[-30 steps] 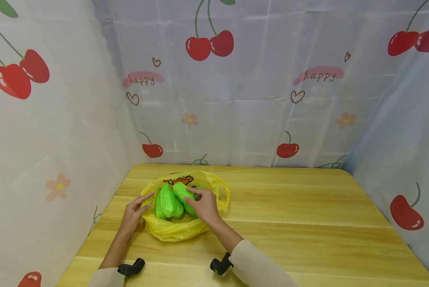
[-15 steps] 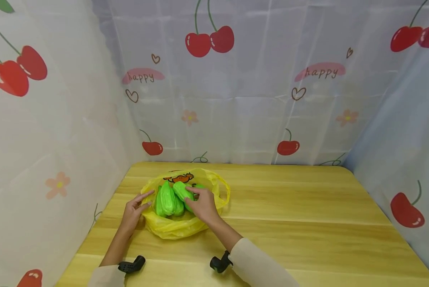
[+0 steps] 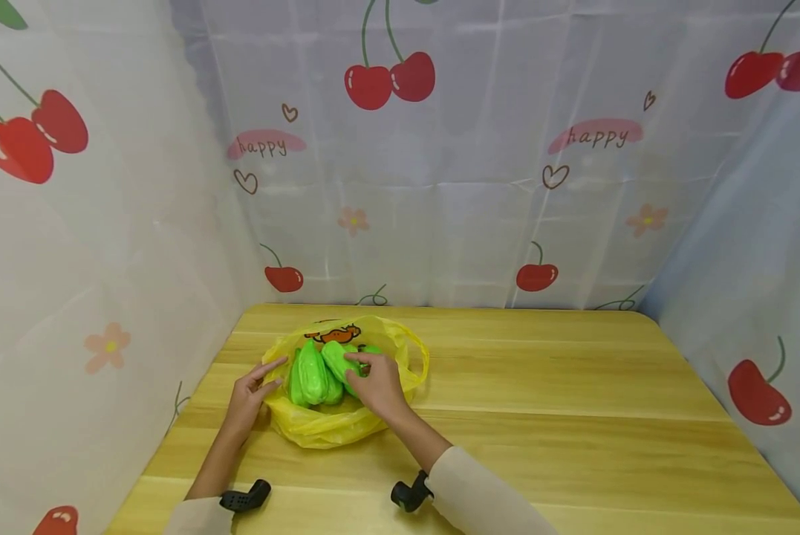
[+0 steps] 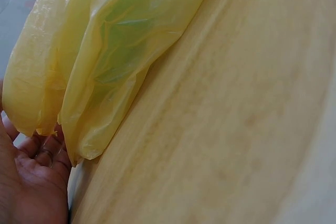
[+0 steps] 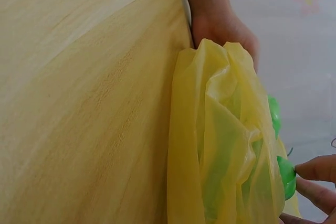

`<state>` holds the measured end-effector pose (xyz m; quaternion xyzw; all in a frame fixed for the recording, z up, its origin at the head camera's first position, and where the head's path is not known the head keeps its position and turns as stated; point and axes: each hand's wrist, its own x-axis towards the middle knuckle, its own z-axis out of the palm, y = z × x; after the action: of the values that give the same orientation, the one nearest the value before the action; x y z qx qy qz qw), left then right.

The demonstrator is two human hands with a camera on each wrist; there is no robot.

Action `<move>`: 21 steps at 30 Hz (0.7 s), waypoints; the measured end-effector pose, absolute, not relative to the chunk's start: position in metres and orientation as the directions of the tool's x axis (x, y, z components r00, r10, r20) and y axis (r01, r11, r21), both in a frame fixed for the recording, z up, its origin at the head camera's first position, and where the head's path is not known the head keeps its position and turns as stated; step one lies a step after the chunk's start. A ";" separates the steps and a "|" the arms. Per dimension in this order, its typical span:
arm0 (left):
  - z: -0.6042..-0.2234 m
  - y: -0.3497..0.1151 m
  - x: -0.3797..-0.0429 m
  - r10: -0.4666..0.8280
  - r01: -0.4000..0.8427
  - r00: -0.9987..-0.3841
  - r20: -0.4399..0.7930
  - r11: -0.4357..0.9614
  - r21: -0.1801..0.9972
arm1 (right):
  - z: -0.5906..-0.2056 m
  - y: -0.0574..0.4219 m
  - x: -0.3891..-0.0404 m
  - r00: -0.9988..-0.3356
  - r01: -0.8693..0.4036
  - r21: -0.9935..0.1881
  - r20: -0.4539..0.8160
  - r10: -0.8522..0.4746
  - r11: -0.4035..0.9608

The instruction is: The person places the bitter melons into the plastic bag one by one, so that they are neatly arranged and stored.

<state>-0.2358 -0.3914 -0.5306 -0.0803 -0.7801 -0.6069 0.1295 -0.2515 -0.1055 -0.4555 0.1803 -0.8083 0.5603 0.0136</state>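
Observation:
A crinkled yellow plastic bag (image 3: pixel 319 435) stands with its mouth spread upward, holding several glossy green ribbed pieces (image 3: pixel 313 375) shaped like star fruit. My right hand (image 3: pixel 381 383) reaches in over the bag's right side and pinches one green piece (image 3: pixel 337 360) between thumb and fingers. In the right wrist view, fingertips touch that green piece (image 5: pixel 285 179) just above the rim. At the left side, my left hand (image 3: pixel 247 397) rests against the bag, thumb and forefinger extended over its rim. The left wrist view shows the fingers of this hand (image 4: pixel 37 177) partly hidden behind the yellow film.
The bag sits on the left part of a wood-grain table (image 3: pixel 540 416). White curtains (image 3: pixel 440 223) printed with cherries enclose the table at the back and both sides. A loose bag handle (image 3: pixel 423 360) loops out to the right.

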 end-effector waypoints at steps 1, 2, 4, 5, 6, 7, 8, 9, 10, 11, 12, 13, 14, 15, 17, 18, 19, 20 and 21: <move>-0.531 -0.391 -0.236 -0.032 0.283 -0.953 0.301 0.252 0.925 | -0.456 -0.105 -0.251 -0.933 -0.313 -0.898 0.230 -0.276 0.310; -0.531 -0.392 -0.236 -0.032 0.284 -0.953 0.301 0.252 0.925 | -0.456 -0.105 -0.251 -0.931 -0.321 -0.894 0.238 -0.276 0.313; -0.532 -0.392 -0.236 -0.030 0.284 -0.953 0.301 0.251 0.925 | -0.456 -0.105 -0.251 -0.931 -0.327 -0.888 0.243 -0.273 0.323; -0.533 -0.392 -0.236 -0.030 0.284 -0.953 0.301 0.252 0.925 | -0.456 -0.105 -0.251 -0.931 -0.328 -0.887 0.245 -0.271 0.325; -0.533 -0.393 -0.236 -0.028 0.283 -0.954 0.300 0.254 0.925 | -0.457 -0.106 -0.251 -0.931 -0.329 -0.886 0.247 -0.268 0.327; -0.533 -0.393 -0.237 -0.028 0.281 -0.954 0.298 0.254 0.925 | -0.457 -0.106 -0.251 -0.933 -0.327 -0.886 0.246 -0.264 0.328; -0.534 -0.393 -0.237 -0.027 0.280 -0.955 0.296 0.254 0.926 | -0.458 -0.106 -0.251 -0.935 -0.322 -0.888 0.243 -0.259 0.329; -0.534 -0.393 -0.237 -0.027 0.280 -0.955 0.297 0.254 0.926 | -0.458 -0.106 -0.251 -0.937 -0.317 -0.889 0.240 -0.255 0.329; -0.534 -0.393 -0.237 -0.027 0.282 -0.954 0.298 0.253 0.925 | -0.458 -0.107 -0.251 -0.937 -0.317 -0.891 0.242 -0.250 0.326; -0.534 -0.393 -0.237 -0.027 0.283 -0.954 0.299 0.252 0.926 | -0.458 -0.108 -0.251 -0.937 -0.319 -0.891 0.246 -0.248 0.323; -0.534 -0.393 -0.237 -0.028 0.284 -0.953 0.301 0.251 0.925 | -0.458 -0.108 -0.251 -0.937 -0.320 -0.892 0.248 -0.246 0.319; -0.534 -0.393 -0.238 -0.030 0.285 -0.953 0.301 0.249 0.926 | -0.458 -0.109 -0.250 -0.936 -0.323 -0.893 0.252 -0.245 0.315; -0.533 -0.393 -0.238 -0.030 0.287 -0.952 0.303 0.249 0.925 | -0.458 -0.109 -0.250 -0.936 -0.323 -0.893 0.253 -0.245 0.313; -0.533 -0.393 -0.238 -0.031 0.287 -0.952 0.304 0.250 0.925 | -0.457 -0.110 -0.250 -0.936 -0.325 -0.893 0.254 -0.245 0.312; -0.533 -0.392 -0.238 -0.030 0.281 -0.954 0.299 0.257 0.924 | -0.457 -0.111 -0.250 -0.935 -0.324 -0.895 0.254 -0.246 0.307; -0.533 -0.392 -0.238 -0.029 0.280 -0.954 0.298 0.260 0.924 | -0.457 -0.111 -0.250 -0.936 -0.322 -0.896 0.252 -0.246 0.307; -0.533 -0.392 -0.237 -0.029 0.279 -0.955 0.296 0.261 0.924 | -0.458 -0.112 -0.250 -0.936 -0.321 -0.896 0.251 -0.246 0.306; -0.532 -0.392 -0.237 -0.028 0.281 -0.954 0.298 0.260 0.924 | -0.458 -0.112 -0.250 -0.936 -0.319 -0.896 0.249 -0.247 0.307; -0.532 -0.392 -0.236 -0.026 0.285 -0.953 0.301 0.259 0.923 | -0.458 -0.112 -0.250 -0.936 -0.320 -0.897 0.250 -0.248 0.305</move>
<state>-0.2364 -0.3916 -0.5319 -0.0825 -0.7827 -0.6032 0.1289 -0.2495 -0.1119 -0.4583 0.1758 -0.8072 0.5626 0.0322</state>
